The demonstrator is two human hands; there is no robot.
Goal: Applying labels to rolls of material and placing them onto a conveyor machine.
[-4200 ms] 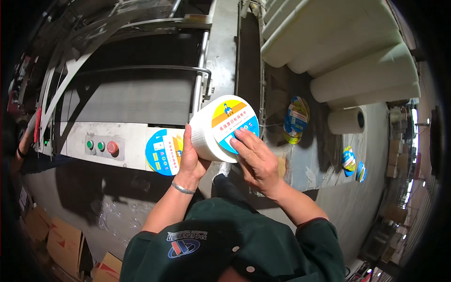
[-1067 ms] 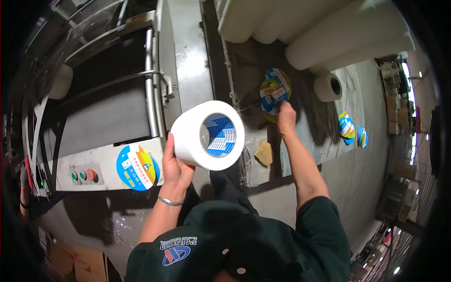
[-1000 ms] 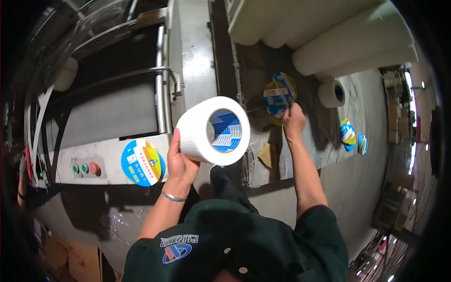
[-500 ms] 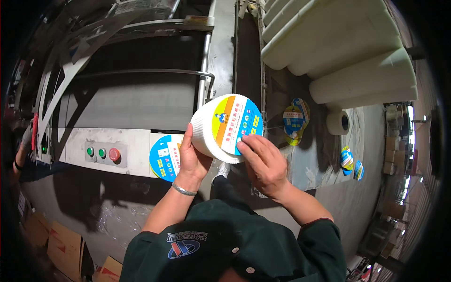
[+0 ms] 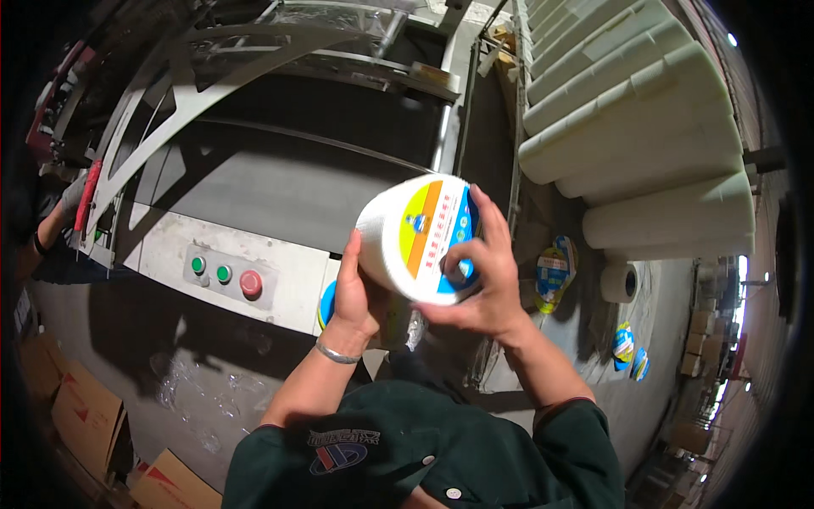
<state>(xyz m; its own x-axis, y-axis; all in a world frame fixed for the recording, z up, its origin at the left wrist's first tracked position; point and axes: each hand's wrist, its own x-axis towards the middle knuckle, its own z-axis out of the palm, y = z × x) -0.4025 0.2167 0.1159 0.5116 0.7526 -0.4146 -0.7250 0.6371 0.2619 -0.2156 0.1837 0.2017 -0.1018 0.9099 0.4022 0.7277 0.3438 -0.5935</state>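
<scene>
A white roll with a ribbed side (image 5: 379, 222) is held up in front of me, its round end face tilted toward me. A round label (image 5: 421, 233) in yellow-green, orange, white and blue covers that face. My left hand (image 5: 352, 297) supports the roll from its left and lower side, thumb up along the ribs. My right hand (image 5: 492, 284) grips the right rim, some fingers stretched along the edge and one bent over the blue part of the label. Behind my left hand a blue label (image 5: 327, 303) shows only in part at the machine's edge.
A machine panel (image 5: 153, 254) with two green buttons and a red one (image 5: 251, 284) lies left, before a dark conveyor belt (image 5: 280, 170). Large white rolls (image 5: 670, 216) line the right, near loose labels (image 5: 553, 273) and a small roll (image 5: 619, 282). Another person's hand (image 5: 52, 225) is far left.
My right hand has shifted from fingertips on the label to a spread grip round the roll's right rim. The view has swung, so the surroundings sit further right and lower.
</scene>
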